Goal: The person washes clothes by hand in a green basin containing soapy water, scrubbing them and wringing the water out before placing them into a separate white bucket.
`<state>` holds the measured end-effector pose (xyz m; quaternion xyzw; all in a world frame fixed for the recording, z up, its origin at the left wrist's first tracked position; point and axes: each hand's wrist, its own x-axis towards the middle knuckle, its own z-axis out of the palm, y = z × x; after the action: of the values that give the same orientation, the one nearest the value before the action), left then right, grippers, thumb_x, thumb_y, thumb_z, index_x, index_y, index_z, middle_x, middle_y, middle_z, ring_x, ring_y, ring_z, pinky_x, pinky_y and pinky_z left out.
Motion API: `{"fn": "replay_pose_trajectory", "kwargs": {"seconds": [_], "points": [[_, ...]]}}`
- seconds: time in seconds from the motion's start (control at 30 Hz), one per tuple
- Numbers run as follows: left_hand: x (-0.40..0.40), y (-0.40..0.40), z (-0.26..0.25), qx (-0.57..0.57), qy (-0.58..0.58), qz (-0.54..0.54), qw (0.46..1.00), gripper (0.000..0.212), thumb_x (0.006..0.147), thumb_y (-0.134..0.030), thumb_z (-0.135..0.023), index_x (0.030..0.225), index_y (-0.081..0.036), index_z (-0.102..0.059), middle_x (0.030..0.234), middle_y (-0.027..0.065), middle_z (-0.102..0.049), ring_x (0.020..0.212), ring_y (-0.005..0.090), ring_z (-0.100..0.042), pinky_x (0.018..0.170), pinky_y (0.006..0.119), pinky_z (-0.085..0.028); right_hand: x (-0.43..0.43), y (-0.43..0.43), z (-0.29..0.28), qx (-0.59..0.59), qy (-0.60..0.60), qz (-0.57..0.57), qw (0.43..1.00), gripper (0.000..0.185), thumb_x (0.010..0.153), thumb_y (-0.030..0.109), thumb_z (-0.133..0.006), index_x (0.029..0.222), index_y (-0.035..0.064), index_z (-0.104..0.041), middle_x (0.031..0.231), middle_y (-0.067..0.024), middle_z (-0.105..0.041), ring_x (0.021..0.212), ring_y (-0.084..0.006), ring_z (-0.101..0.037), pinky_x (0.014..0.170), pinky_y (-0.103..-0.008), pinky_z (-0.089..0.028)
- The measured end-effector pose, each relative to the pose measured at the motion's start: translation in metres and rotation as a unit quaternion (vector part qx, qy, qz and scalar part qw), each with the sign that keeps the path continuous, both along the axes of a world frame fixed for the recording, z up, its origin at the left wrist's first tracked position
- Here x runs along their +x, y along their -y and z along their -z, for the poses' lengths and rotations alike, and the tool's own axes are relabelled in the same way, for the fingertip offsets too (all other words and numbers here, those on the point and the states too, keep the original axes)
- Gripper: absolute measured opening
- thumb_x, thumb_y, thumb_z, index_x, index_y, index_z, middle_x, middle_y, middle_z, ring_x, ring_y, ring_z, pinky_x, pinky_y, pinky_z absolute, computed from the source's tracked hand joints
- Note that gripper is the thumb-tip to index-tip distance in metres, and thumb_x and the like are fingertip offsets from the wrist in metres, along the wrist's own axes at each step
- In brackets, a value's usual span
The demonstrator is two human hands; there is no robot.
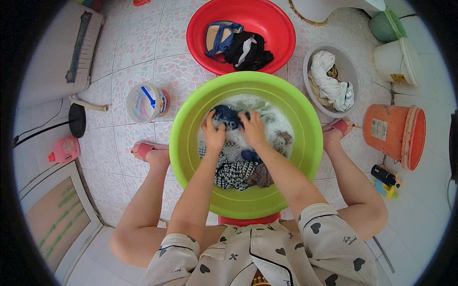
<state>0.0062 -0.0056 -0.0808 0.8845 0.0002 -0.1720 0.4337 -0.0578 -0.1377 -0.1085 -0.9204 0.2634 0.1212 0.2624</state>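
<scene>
Both my hands are inside a large green plastic basin (pixel 193 103) of sudsy water. My left hand (pixel 214 133) grips the left end of a dark navy garment (pixel 226 116), with foam on the cloth. On the garment's right end is my right hand (pixel 253 129), slightly blurred, its fingers curled over the fabric. Below my hands lie a black-and-white houndstooth cloth (pixel 234 175), a brown cloth (pixel 262 176) and a small blue cloth (pixel 250 156), all wet. A pale garment (pixel 272 113) shows through the suds at the basin's upper right.
A red basin (pixel 279 35) holding dark clothes touches or nearly touches the green basin's far side. At right stand a grey basin (pixel 307 71) of white laundry and an orange bucket (pixel 384 132). A clear tub (pixel 134 116) with a blue scoop (pixel 148 97) sits at left.
</scene>
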Motion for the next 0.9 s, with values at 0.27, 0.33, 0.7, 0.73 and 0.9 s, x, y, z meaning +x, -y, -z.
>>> {"fn": "replay_pose_trajectory", "kwargs": {"seconds": [0.27, 0.33, 0.7, 0.73, 0.9], "points": [[0.005, 0.025, -0.009, -0.117, -0.322, -0.13, 0.93, 0.054, 0.08, -0.033, -0.047, 0.13, -0.018, -0.034, 0.137, 0.0104, -0.025, 0.12, 0.0302, -0.032, 0.098, 0.04, -0.027, 0.001, 0.036, 0.004, 0.178, -0.087, 0.127, 0.972, 0.056, 0.067, 0.011, -0.066, 0.119, 0.0141, -0.046, 0.113, -0.0201, -0.047, 0.107, -0.0353, -0.041, 0.086, -0.0435, -0.037], [0.004, 0.034, -0.014, -0.251, -0.471, -0.204, 0.82, 0.058, 0.082, -0.05, -0.04, 0.127, -0.012, -0.039, 0.131, 0.0102, -0.036, 0.119, 0.0272, -0.036, 0.097, 0.043, -0.03, 0.011, 0.014, 0.007, 0.062, 0.13, 0.219, 0.965, 0.048, 0.062, 0.011, -0.067, 0.108, 0.0089, -0.052, 0.116, -0.0218, -0.043, 0.104, -0.0372, -0.044, 0.088, -0.0405, -0.037], [-0.002, 0.007, 0.015, -0.704, -0.635, -0.034, 0.317, 0.039, 0.087, -0.04, -0.041, 0.1, -0.005, -0.051, 0.092, 0.0081, -0.058, 0.075, 0.0182, -0.056, 0.071, 0.036, -0.047, -0.014, -0.086, -0.159, 0.239, 0.219, 0.0, 0.946, 0.018, 0.066, 0.015, -0.065, 0.068, 0.0059, -0.049, 0.07, -0.0089, -0.052, 0.067, -0.0276, -0.054, 0.058, -0.0361, -0.043], [-0.005, 0.006, 0.011, -0.704, -0.634, -0.033, 0.319, 0.039, 0.087, -0.04, -0.041, 0.1, -0.005, -0.051, 0.092, 0.0081, -0.058, 0.075, 0.0182, -0.056, 0.071, 0.036, -0.047, -0.013, -0.085, -0.154, 0.239, 0.222, 0.0, 0.945, 0.018, 0.066, 0.015, -0.065, 0.068, 0.0059, -0.049, 0.07, -0.0089, -0.052, 0.067, -0.0276, -0.054, 0.058, -0.0361, -0.043], [-0.045, 0.032, -0.056, -0.475, -0.488, -0.248, 0.689, 0.038, 0.089, -0.041, -0.037, 0.102, -0.008, -0.051, 0.1, 0.0078, -0.057, 0.087, 0.0189, -0.058, 0.076, 0.035, -0.047, 0.013, -0.018, -0.105, 0.14, 0.178, 0.146, 0.963, 0.009, 0.067, 0.02, -0.059, 0.068, 0.0109, -0.061, 0.062, -0.0128, -0.058, 0.06, -0.032, -0.056, 0.055, -0.0412, -0.044]]}}
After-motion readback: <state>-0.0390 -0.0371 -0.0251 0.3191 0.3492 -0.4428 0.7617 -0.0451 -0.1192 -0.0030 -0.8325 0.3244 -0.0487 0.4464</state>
